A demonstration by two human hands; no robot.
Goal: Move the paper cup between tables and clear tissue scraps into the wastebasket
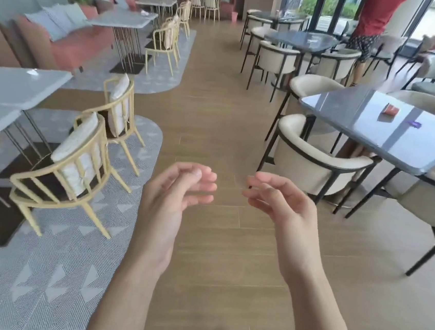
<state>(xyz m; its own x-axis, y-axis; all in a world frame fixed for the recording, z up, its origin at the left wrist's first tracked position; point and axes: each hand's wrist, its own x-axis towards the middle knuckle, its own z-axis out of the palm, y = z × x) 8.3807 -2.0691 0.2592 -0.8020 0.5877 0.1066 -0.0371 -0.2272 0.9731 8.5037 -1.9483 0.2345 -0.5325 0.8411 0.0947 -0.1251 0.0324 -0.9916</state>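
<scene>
A red paper cup [390,110] lies on its side on the dark glossy table [359,131] at the right, with a small purple scrap [414,123] beside it. A white tissue scrap [32,72] sits on the grey table [7,89] at the left. Far back by the wall stands a pink wastebasket [234,16]. My left hand [176,190] and my right hand [282,201] are raised over the wooden aisle floor, fingers loosely curled, holding nothing. Both hands are far from either table.
Yellow-framed chairs [76,166] line the left tables on a grey carpet. Cream armchairs [316,159] ring the dark tables at the right. A person in a red shirt [374,20] stands by the windows. The wooden aisle [218,97] runs between the rows.
</scene>
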